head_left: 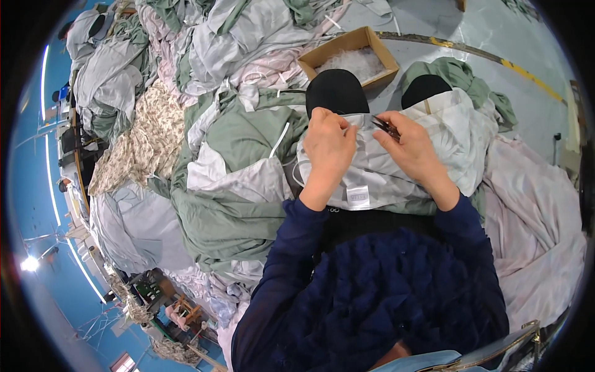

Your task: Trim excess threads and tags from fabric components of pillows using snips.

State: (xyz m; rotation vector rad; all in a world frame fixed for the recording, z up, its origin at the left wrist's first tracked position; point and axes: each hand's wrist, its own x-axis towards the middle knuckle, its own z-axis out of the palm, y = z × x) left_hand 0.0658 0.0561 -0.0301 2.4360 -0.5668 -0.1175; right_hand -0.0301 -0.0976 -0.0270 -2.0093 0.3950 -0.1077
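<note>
Across my lap lies a light grey-white cloth (396, 180) with a small white label (357, 196) near its lower edge. My left hand (328, 142) has its fingertips pinched together at the cloth's far edge, beside a black rounded shape (338, 92). Any thread between those fingertips is too small to make out. In my right hand (412, 146) is a small pair of dark thread snips (387, 128), its tips pointing left towards the left hand. Sage green fabric (235, 214) bunches up to the left of the cloth.
An open cardboard box (390, 71) holding wispy white scraps stands on the grey floor (508, 49) beyond my hands. Heaped fabric (248, 43) fills the far left, with a floral cloth (145, 127) among it. Pale pinkish cloth (527, 229) lies at the right.
</note>
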